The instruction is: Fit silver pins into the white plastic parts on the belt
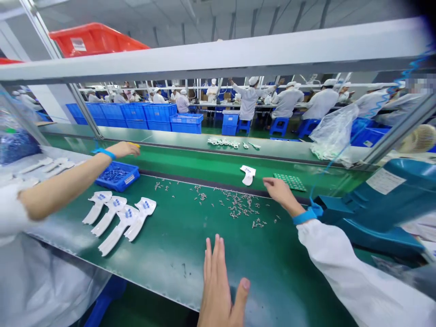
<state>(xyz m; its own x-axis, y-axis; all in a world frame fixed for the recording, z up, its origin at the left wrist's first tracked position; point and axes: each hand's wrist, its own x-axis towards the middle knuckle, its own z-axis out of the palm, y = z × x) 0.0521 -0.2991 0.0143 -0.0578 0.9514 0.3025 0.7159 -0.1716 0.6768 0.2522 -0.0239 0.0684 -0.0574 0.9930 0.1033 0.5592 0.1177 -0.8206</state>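
My left hand point(218, 281) lies flat and open on the green mat point(170, 254) at the near edge, fingers together and holding nothing. My right hand point(277, 190), with a white sleeve and a blue wrist strap, stretches forward with its fingers out and empty. It is close to a white plastic part point(247, 175) on the green conveyor belt point(204, 165) without touching it. Several small metal screws point(238, 206) lie scattered between my hands. A green sheet of small pieces point(291, 181) lies just beyond my right hand.
A co-worker's bare forearm reaches in from the left, the hand point(126, 149) over the belt above a blue tray of small parts point(117, 175). Several white handle-shaped parts point(119, 218) lie at left. A blue machine point(374, 213) stands at right. Other workers sit beyond.
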